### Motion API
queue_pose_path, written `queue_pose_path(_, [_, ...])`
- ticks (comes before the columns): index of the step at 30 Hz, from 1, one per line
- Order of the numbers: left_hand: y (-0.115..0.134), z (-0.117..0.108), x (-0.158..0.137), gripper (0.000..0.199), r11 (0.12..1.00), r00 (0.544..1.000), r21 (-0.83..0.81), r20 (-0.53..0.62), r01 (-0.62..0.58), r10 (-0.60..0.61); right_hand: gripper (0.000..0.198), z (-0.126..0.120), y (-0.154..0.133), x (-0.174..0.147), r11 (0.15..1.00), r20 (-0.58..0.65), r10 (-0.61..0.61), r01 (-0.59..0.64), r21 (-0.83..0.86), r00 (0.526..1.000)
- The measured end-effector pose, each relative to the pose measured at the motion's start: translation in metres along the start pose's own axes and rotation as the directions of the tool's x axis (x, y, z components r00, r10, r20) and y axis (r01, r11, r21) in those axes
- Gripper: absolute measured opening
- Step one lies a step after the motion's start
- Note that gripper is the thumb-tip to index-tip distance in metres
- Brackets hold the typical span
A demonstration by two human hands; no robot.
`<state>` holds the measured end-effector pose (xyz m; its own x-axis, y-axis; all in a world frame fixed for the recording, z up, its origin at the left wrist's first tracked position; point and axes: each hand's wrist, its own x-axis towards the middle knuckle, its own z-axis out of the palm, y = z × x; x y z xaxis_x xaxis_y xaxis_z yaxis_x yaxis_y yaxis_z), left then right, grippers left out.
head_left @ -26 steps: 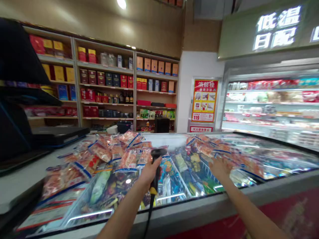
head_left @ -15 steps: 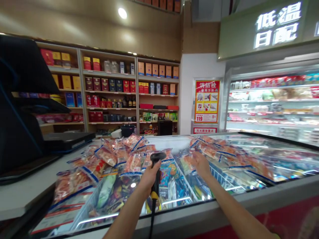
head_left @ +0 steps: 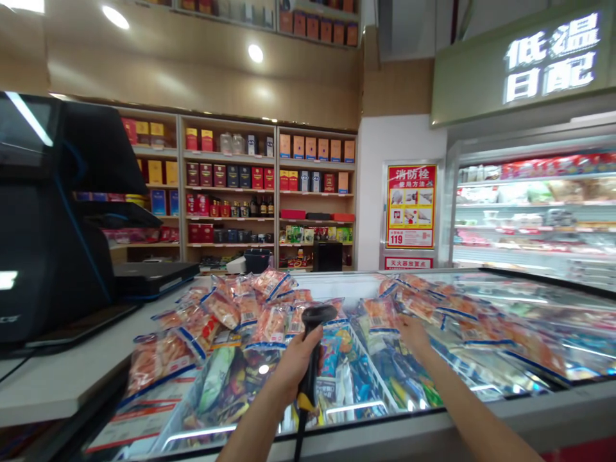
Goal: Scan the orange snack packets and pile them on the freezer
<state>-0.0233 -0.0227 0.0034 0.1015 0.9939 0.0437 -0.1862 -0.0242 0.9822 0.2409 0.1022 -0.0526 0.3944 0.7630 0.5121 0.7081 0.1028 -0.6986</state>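
above a glass-topped freezer [head_left: 553, 405], the left hand [head_left: 293, 364] wraps firmly around a black scanner [head_left: 319, 314]. the right hand [head_left: 414, 335], fingers nearly closed, pinches a clear orange-pink packet [head_left: 378, 313].

"低温日配" on overhead sign [head_left: 529, 67], "消防栓", "119" on poster [head_left: 411, 206], "灭火器放置点" on plate [head_left: 409, 263] below.

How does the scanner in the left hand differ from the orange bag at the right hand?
The scanner is mostly black with a yellow part low down; the bag is clear plastic with orange contents and a blue strip. The scanner trails a cable; the bag shows none. The left hand wraps the scanner's handle; the right hand is at the bag's edge. Both are by a hand.
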Motion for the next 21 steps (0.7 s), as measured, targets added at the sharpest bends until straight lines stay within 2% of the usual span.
queue_pose_path(6, [0.006, 0.006, -0.007, 0.034, 1.0, 0.998, 0.018, 0.059, -0.005, 0.004, 0.038, 0.02, -0.022, -0.006, 0.989, -0.129, 0.051, -0.033, 0.145, 0.99])
queue_pose_path(11, [0.004, 0.01, -0.005, 0.032, 0.999, 0.993, 0.033, 0.107, 0.041, -0.045, 0.037, 0.021, -0.024, -0.009, 0.985, -0.145, 0.052, -0.027, 0.172, 0.988])
queue_pose_path(21, [0.002, 0.012, -0.004, 0.031, 0.996, 0.991, 0.091, 0.128, 0.016, -0.027, 0.037, 0.021, -0.027, -0.012, 0.984, -0.105, 0.034, -0.015, 0.177, 0.994])
